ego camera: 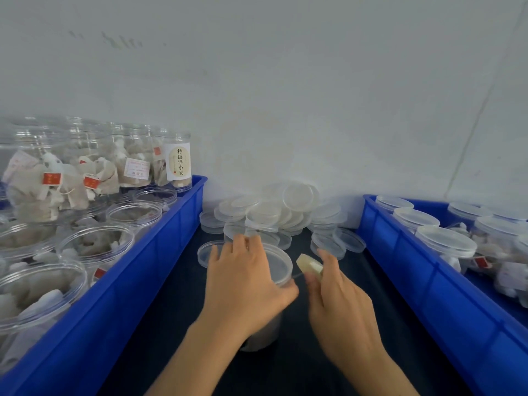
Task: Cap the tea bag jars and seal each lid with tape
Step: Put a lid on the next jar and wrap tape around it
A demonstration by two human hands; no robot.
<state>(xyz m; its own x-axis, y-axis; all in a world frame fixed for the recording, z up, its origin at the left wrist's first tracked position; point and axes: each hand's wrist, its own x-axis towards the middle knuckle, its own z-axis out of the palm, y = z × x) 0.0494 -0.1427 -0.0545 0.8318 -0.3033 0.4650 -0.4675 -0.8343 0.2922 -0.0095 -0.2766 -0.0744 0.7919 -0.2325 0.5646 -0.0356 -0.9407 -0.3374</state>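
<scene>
jar [264, 330] mostly hidden under left hand [243, 284], contents unreadable | tape roll [310, 267] half covered by right hand [340, 304] | left bin [160, 252] and right bin [428, 295] cut by frame edges | small jar labels too blurred to read

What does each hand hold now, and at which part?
The left hand grips the capped jar at its lid rim, from above. The right hand pinches the tape roll at its lower edge.

My left hand [243, 284] and right hand [340, 298]: both bare, no gloves, rings or watch. My forearms bare too, no sleeves in frame.
</scene>
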